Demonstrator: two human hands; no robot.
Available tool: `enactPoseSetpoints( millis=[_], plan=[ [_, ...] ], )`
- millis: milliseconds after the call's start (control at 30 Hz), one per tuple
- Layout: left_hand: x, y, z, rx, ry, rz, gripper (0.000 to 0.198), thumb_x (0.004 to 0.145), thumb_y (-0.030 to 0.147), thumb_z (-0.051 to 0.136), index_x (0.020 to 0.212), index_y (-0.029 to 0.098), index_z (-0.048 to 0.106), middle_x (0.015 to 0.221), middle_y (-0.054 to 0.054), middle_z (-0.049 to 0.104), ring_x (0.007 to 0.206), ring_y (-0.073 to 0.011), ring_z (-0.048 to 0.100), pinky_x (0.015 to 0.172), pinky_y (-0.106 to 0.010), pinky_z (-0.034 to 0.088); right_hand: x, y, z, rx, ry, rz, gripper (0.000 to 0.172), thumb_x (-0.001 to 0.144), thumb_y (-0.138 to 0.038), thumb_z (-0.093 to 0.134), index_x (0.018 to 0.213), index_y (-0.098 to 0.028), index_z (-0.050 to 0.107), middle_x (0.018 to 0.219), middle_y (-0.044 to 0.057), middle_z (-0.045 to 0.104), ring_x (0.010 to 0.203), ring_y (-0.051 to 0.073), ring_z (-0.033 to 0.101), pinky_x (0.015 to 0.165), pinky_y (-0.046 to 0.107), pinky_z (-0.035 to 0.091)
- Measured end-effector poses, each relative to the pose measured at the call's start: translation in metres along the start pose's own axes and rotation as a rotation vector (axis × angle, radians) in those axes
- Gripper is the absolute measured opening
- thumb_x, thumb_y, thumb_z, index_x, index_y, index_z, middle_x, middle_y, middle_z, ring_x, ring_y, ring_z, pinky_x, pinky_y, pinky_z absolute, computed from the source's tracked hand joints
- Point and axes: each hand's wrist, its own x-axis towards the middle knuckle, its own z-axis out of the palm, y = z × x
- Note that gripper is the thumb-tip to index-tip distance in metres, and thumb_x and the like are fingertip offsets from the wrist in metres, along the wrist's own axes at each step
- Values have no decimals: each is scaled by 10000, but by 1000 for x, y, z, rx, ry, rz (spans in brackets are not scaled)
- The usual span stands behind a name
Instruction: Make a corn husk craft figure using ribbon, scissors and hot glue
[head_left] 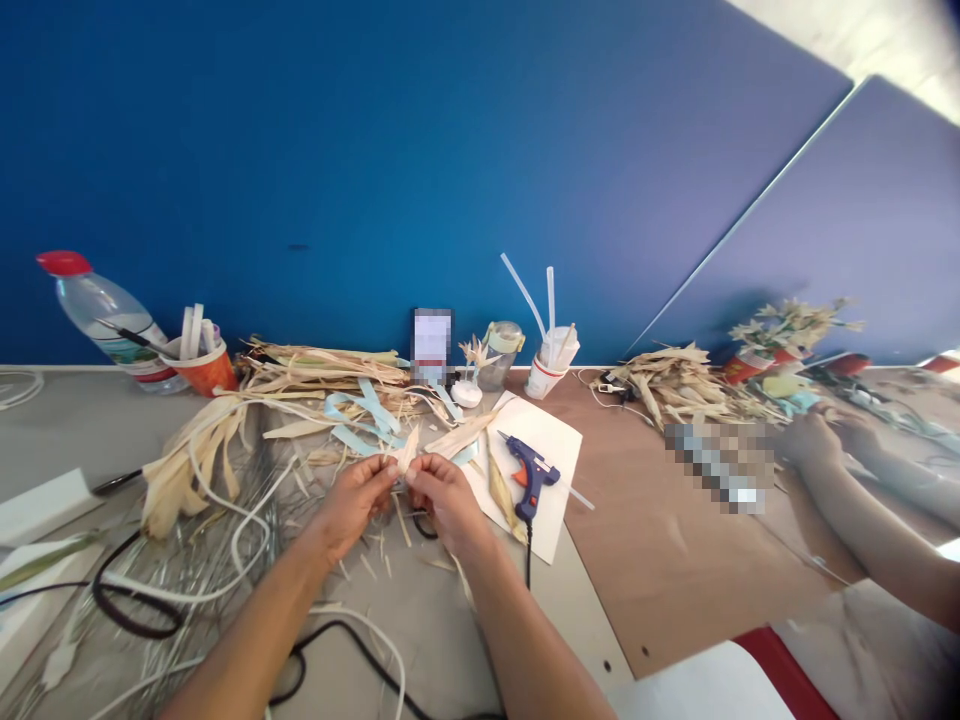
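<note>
Near the middle of the table, a small pale piece of corn husk [408, 450] stands upright, pinched between both hands. My left hand [367, 492] grips its left side with thumb and fingers pressed together. From the right, my right hand [442, 490] pinches its lower part, the fingertips of both hands almost touching. Just right of the hands, a blue glue gun [531, 475] lies on a white sheet [559, 450] beside a dry husk strip [504, 485]. Behind the hands are light blue ribbons [367, 415] and more husks [322, 367].
Cables [244, 540] and thin wires cover the left side. Along the blue partition [375, 150] stand a bottle [112, 320], a red cup [206, 370], a phone [432, 340], a jar [502, 355] and a white cup [545, 375]. At right, another person's hands [814, 440] work near a husk pile [686, 385].
</note>
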Motion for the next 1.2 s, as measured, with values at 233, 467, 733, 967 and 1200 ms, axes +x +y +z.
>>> enactPoseSetpoints(
  millis=[233, 467, 733, 967, 1200],
  plan=[
    [0, -6, 2, 57, 11, 71, 317, 705, 443, 683, 780, 160, 560, 665, 43, 482, 556, -85, 408, 505, -198, 333, 1, 9, 5, -218, 55, -19, 183, 643, -262, 643, 566, -173, 502, 421, -91, 408, 394, 45, 294, 412, 194, 202],
    [3, -11, -3, 210, -34, 169, 309, 755, 472, 611, 778, 168, 560, 675, 25, 510, 595, -122, 465, 555, -239, 398, -2, 2, 7, 51, -37, 167, 233, 568, -250, 681, 526, -167, 467, 424, -83, 423, 353, 23, 292, 375, 179, 175],
    [0, -3, -3, 264, -54, 221, 312, 777, 475, 587, 724, 173, 528, 657, 34, 462, 604, -118, 432, 557, -229, 384, -5, -9, -1, 393, -276, 409, 216, 624, -191, 699, 655, -151, 489, 501, -85, 455, 377, 1, 201, 400, 145, 250],
    [0, 0, -13, 297, -45, 202, 296, 812, 464, 550, 733, 180, 516, 563, 66, 363, 520, -100, 312, 502, -223, 273, -2, -24, -17, 525, -176, 318, 262, 680, -140, 665, 617, -171, 412, 538, -88, 417, 387, 6, 167, 426, 143, 288],
    [1, 0, -10, 397, -108, 183, 276, 808, 448, 549, 719, 191, 504, 597, 56, 358, 547, -111, 315, 514, -230, 279, -3, -29, -19, 550, -151, 242, 257, 701, -158, 654, 618, -175, 411, 544, -82, 396, 395, 18, 185, 436, 162, 289]
  ],
)
